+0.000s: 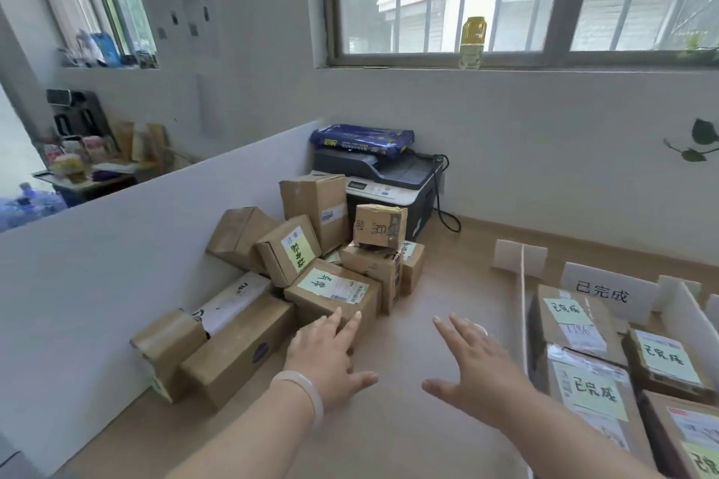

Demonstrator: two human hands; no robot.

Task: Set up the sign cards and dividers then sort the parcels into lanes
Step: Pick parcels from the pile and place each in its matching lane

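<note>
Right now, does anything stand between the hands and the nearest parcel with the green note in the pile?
Nothing visible does. The left hand is at the near edge of the front parcel; the right hand is open over the bare wooden surface beside it.

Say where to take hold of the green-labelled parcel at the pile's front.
Probably grip the green-labelled parcel at its near corners, from the front: it lies flat, near face free, but a tilted parcel crowds its back and a long box its left.

Straight-fingered left hand [327,354], perhaps against the nearest brown parcel [330,290]; splayed right hand [482,366] near the white divider [522,284].
</note>
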